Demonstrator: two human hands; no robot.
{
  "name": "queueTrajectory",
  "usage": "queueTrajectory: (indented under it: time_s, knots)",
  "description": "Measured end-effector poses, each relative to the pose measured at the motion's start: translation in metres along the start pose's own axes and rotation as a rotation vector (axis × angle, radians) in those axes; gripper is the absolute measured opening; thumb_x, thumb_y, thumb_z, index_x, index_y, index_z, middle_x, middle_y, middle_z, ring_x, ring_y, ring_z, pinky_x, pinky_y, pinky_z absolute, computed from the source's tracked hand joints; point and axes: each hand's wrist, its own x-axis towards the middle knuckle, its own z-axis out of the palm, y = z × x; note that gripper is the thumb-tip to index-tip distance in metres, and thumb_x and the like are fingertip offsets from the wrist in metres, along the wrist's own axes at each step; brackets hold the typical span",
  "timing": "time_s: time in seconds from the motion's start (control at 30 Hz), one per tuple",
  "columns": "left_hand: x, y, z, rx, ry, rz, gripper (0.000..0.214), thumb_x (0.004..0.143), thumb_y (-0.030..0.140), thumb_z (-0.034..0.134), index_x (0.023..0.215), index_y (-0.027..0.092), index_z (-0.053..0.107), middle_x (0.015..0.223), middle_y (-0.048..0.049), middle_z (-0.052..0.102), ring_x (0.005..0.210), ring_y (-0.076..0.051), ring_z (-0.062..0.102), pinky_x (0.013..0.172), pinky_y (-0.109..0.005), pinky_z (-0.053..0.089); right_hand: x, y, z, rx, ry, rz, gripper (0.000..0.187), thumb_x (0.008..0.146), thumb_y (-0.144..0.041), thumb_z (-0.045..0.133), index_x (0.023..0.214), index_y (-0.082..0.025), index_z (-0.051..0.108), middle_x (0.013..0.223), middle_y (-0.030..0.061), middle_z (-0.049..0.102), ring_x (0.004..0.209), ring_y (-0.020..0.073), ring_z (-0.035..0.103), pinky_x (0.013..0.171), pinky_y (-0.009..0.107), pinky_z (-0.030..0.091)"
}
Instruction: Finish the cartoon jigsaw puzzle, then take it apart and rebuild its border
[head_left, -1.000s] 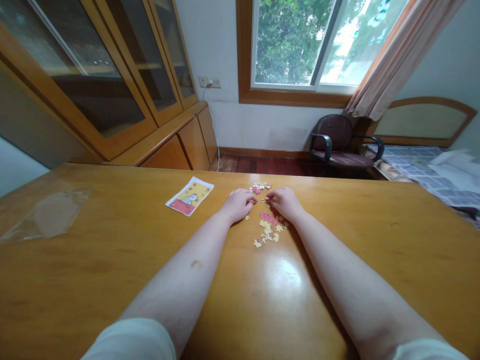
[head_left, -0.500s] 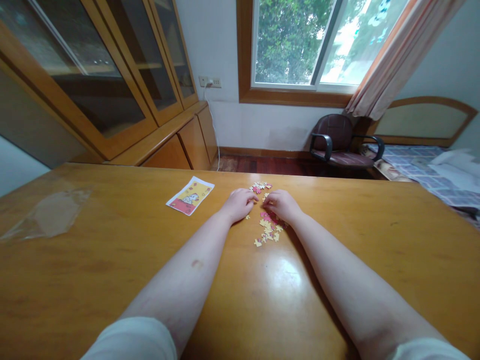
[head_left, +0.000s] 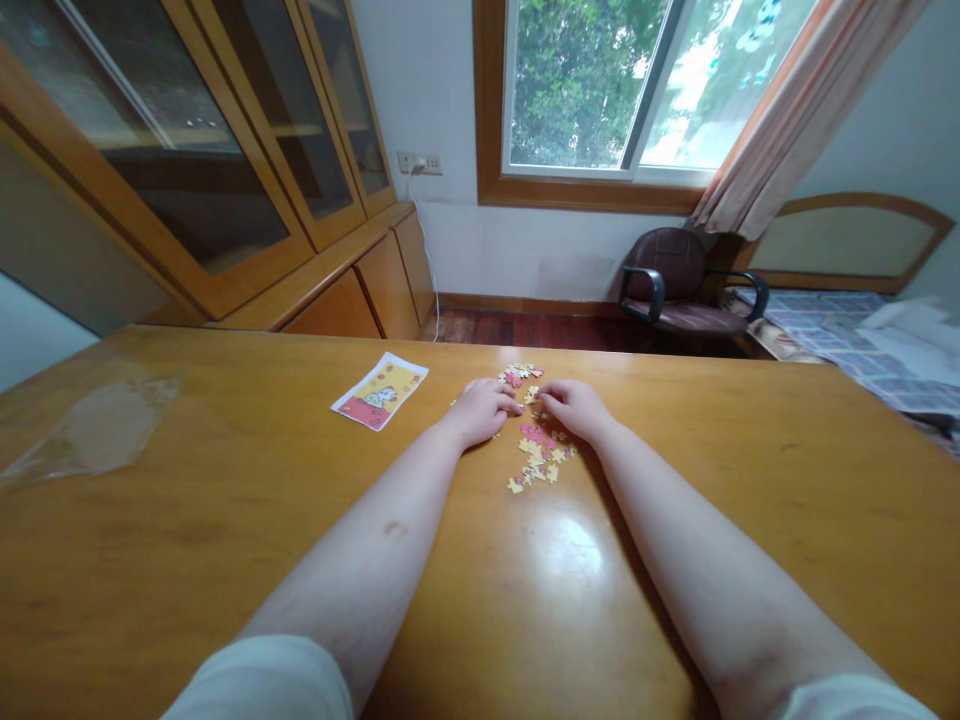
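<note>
Small jigsaw puzzle pieces (head_left: 537, 460) in yellow and pink lie loosely scattered on the wooden table between and in front of my hands. My left hand (head_left: 486, 410) rests low over the table, its fingers stretched toward the pieces and their tips by a small one. Opposite it, my right hand (head_left: 576, 408) has thumb and fingertips pinched together at the edge of a pale yellow puzzle piece (head_left: 532, 394). Beyond both hands sits another cluster of puzzle pieces (head_left: 517, 374), pale and pink. Some pieces are partly hidden by my left hand.
A picture card (head_left: 381, 392) with a white animal on yellow and pink lies left of my hands. Further left is a clear plastic bag (head_left: 101, 425) on the table (head_left: 247, 500). Past the far edge stand a cabinet (head_left: 337, 290) and an armchair (head_left: 675, 280).
My right hand has shifted slightly to the right, and its fingers have drawn together, uncovering pieces below it. My left fingertips have reached a little further right and nearer me.
</note>
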Motion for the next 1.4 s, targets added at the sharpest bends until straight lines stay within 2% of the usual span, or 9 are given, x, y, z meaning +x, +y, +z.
queueTrajectory:
  time_s: [0.1,0.27,0.4,0.53,0.6,0.73,0.83,1.03,1.4]
  knots:
    - [0.000,-0.001,-0.002,0.023,0.053,-0.134,0.031,0.079,0.013,0.051,0.085,0.027,0.078,0.108,-0.0009,0.072,0.108,-0.022,0.059,0.101,-0.040,0.041,-0.001,-0.004,0.001,0.058,-0.076,-0.026,0.021,0.086,-0.024,0.053,0.087,-0.020,0.074,0.076,0.0019,0.072,0.071,0.0162,0.064,0.068,0.027,0.049]
    - [0.001,-0.002,-0.007,0.068,0.117,-0.277,0.030,0.075,0.012,0.049,0.073,0.024,0.076,0.098,-0.0024,0.073,0.101,-0.022,0.061,0.097,-0.039,0.043,0.002,-0.004,-0.004,-0.187,0.071,-0.172,0.023,0.085,-0.020,0.056,0.093,-0.020,0.077,0.087,0.0065,0.072,0.086,0.0203,0.061,0.085,0.034,0.046]
    - [0.001,-0.001,-0.008,0.044,0.116,-0.244,0.029,0.076,0.012,0.049,0.077,0.023,0.075,0.094,-0.0032,0.073,0.097,-0.023,0.061,0.095,-0.039,0.045,0.003,0.001,-0.006,-0.253,-0.018,-0.224,0.022,0.083,-0.019,0.059,0.090,-0.023,0.079,0.081,0.0049,0.069,0.083,0.0199,0.059,0.084,0.034,0.045]
    - [0.000,0.001,-0.005,0.000,0.086,-0.125,0.033,0.077,0.011,0.049,0.092,0.026,0.075,0.106,-0.0024,0.071,0.106,-0.022,0.058,0.101,-0.040,0.042,0.002,0.002,-0.005,-0.108,-0.131,-0.289,0.019,0.080,-0.016,0.059,0.077,-0.022,0.077,0.078,0.0024,0.068,0.080,0.0171,0.061,0.082,0.029,0.047]
    - [-0.001,0.001,-0.003,-0.011,0.058,-0.060,0.036,0.079,0.012,0.049,0.098,0.028,0.075,0.114,-0.0024,0.068,0.112,-0.023,0.056,0.105,-0.043,0.039,0.003,0.003,-0.004,-0.102,-0.081,-0.266,0.019,0.082,-0.018,0.058,0.080,-0.020,0.077,0.081,0.0036,0.068,0.082,0.0180,0.061,0.083,0.030,0.047]
    - [-0.002,0.002,-0.001,-0.014,-0.007,0.033,0.036,0.081,0.013,0.051,0.100,0.030,0.076,0.123,-0.0029,0.064,0.121,-0.025,0.050,0.108,-0.046,0.035,0.004,0.005,-0.003,-0.287,0.141,-0.119,0.030,0.090,-0.030,0.055,0.114,-0.021,0.071,0.105,0.0105,0.067,0.099,0.0249,0.058,0.093,0.039,0.042]
    - [-0.002,0.001,0.000,-0.014,-0.018,0.052,0.034,0.081,0.013,0.051,0.097,0.030,0.076,0.121,-0.0023,0.065,0.121,-0.024,0.050,0.108,-0.046,0.035,0.005,0.006,0.001,-0.394,0.121,-0.065,0.036,0.091,-0.038,0.057,0.124,-0.027,0.066,0.116,0.0112,0.064,0.105,0.0283,0.054,0.094,0.044,0.039]
    - [0.000,0.000,0.000,-0.028,0.036,-0.010,0.032,0.082,0.014,0.050,0.096,0.028,0.076,0.118,-0.0028,0.067,0.115,-0.023,0.054,0.106,-0.045,0.038,0.008,0.009,0.009,-0.429,0.075,-0.090,0.020,0.088,-0.036,0.063,0.102,-0.028,0.076,0.106,0.0080,0.069,0.097,0.0259,0.053,0.085,0.039,0.039]
    - [0.000,0.002,-0.003,-0.028,0.046,-0.035,0.035,0.079,0.012,0.048,0.095,0.026,0.075,0.115,-0.0024,0.069,0.111,-0.022,0.057,0.105,-0.042,0.040,0.010,0.013,0.005,-0.401,0.146,-0.045,0.020,0.090,-0.036,0.061,0.090,-0.024,0.076,0.092,0.0076,0.074,0.089,0.0243,0.056,0.084,0.039,0.036]
